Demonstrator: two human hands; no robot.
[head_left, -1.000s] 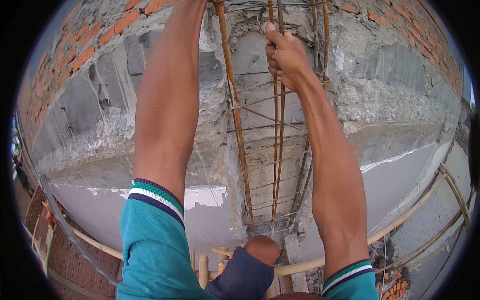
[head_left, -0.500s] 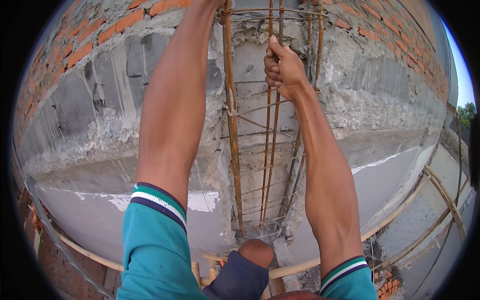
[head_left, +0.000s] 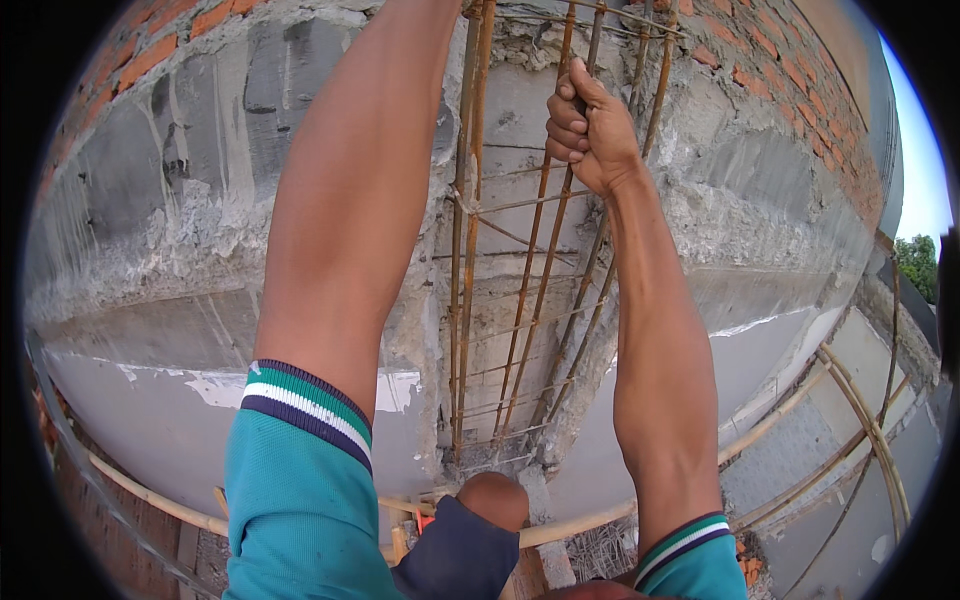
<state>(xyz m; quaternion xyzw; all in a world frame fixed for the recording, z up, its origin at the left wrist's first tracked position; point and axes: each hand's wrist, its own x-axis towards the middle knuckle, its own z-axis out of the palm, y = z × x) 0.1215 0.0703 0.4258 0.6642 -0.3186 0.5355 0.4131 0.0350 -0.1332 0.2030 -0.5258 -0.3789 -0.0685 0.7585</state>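
Observation:
My right hand (head_left: 590, 132) is closed in a fist around a thin rusty rebar rod (head_left: 566, 187), one of several upright rods in a tied steel cage. The cage stands in a recess between two rough concrete edges. My left forearm (head_left: 350, 170) reaches up past the cage's left side, and its hand lies beyond the top edge of the picture. Beside that forearm run two brownish upright rods (head_left: 470, 250). Thin tie bars (head_left: 525, 203) cross between the uprights at several heights.
Grey plastered wall (head_left: 200, 160) flanks the recess, with orange bricks (head_left: 150, 60) above. My bent knee (head_left: 495, 500) is below the cage. A bamboo pole (head_left: 575, 527) crosses behind it, and more bamboo poles (head_left: 880, 430) stand at the right over a lower level.
The view has shifted, so the wall and cage sit differently and lean more. My right hand keeps its grip on the rod. My left hand stays out of the picture.

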